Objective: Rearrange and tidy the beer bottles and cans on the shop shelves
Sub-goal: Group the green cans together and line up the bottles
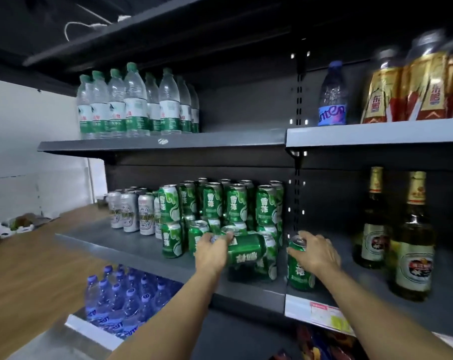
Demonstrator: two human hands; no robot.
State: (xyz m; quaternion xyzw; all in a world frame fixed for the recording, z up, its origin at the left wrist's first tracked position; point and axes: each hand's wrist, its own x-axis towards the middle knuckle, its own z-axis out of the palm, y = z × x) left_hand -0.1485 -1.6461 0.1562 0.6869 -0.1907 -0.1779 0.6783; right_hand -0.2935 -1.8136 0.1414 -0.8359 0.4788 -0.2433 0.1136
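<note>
head-worn wide view, facing shelves (168, 145) close up, angled slightly down

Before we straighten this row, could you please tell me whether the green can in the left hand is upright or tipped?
Tipped: the green can lies sideways in the left hand, its label characters rotated.

left grip (212, 249) curled, holding | right grip (315, 252) curled, holding
</note>
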